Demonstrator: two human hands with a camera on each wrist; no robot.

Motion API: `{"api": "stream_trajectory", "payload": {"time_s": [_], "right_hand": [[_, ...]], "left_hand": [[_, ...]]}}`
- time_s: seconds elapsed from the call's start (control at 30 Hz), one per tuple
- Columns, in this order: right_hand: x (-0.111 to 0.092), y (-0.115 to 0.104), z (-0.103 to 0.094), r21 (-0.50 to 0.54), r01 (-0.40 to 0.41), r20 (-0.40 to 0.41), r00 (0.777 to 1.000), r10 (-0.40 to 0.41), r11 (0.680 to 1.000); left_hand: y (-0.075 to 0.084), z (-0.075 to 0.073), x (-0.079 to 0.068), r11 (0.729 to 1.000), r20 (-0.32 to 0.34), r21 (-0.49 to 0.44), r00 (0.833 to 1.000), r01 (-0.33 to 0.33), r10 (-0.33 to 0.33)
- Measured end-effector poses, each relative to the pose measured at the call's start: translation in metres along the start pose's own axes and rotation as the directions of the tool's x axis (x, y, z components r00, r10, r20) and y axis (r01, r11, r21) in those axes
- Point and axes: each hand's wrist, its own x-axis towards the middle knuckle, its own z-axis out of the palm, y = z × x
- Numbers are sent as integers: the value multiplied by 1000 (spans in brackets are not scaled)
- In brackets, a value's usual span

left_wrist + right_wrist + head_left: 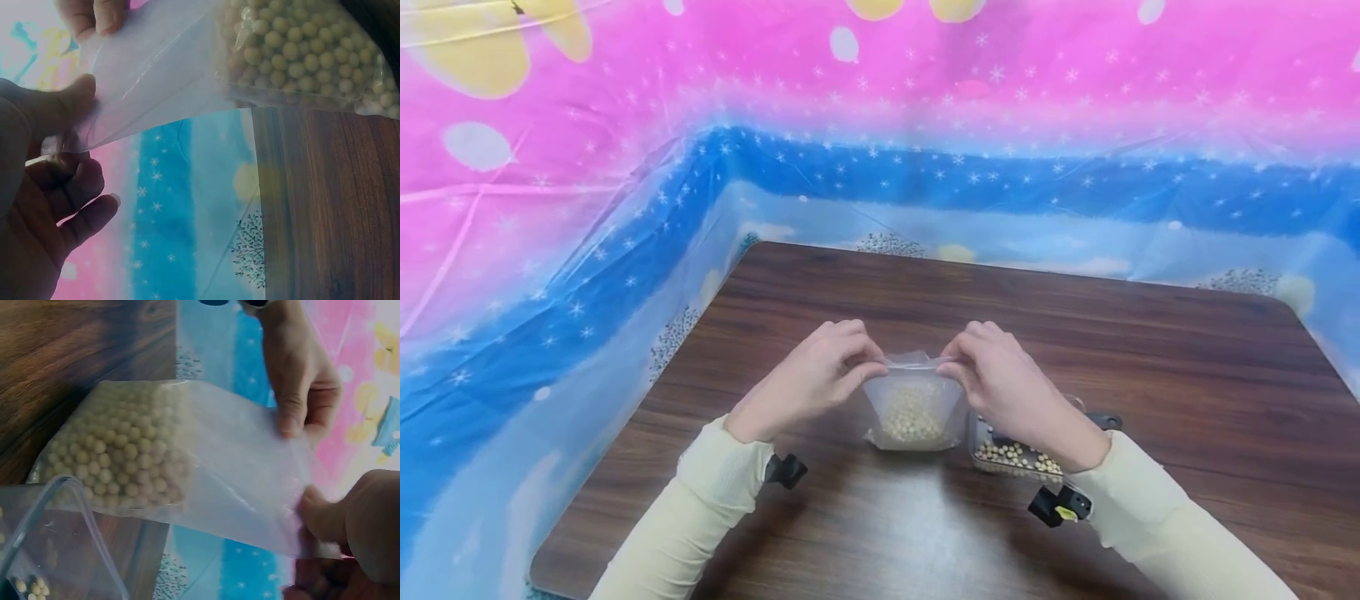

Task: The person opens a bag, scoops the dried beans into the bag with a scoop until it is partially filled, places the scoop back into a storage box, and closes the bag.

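Note:
A clear plastic bag (917, 408), its lower part full of round pale soybeans (300, 50), stands upright on the table between both hands. My left hand (820, 371) pinches the bag's top edge at its left corner, thumb against the near side. At the opposite corner my right hand (996, 375) grips the same edge between thumb and fingers. In the right wrist view the bag (237, 469) is drawn flat between the two hands, and the beans (125, 450) fill its bottom.
Just right of the bag, partly under my right forearm, sits a clear plastic box (977, 454) with loose beans (1011, 456) in it. A dark handle (1105, 421) sticks out beyond it. The brown wooden table (1187, 375) meets a pink and blue curtain (925, 167) behind.

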Motion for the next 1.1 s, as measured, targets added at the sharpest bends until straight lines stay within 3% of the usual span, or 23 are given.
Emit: {"api": "stream_trajectory", "payload": {"time_s": [0.13, 0.23, 0.4, 0.53, 0.73, 0.93, 1.1], "right_hand": [[-1, 0, 9, -29, 52, -123, 991, -55, 998], [-4, -2, 10, -59, 74, -155, 984, -82, 996], [-4, -7, 0, -126, 103, -49, 993, -110, 987], [5, -14, 1, -131, 160, 13, 987, -159, 978], [9, -19, 16, -188, 209, -46, 974, -221, 960], [1, -17, 17, -143, 165, -77, 981, -178, 976], [-5, -12, 14, -135, 157, -88, 982, -169, 978]], "left_hand": [[2, 0, 2, 989, -44, 84, 991, -126, 130], [5, 1, 3, 979, -70, 114, 981, -172, 180], [11, 2, 3, 983, -55, 118, 987, -141, 149], [15, 7, 5, 989, -39, 77, 991, -127, 130], [20, 14, 7, 988, -74, 63, 987, -141, 145], [21, 14, 3, 993, -115, -4, 987, -118, 116], [21, 12, 2, 988, -131, 54, 980, -146, 152]]}}
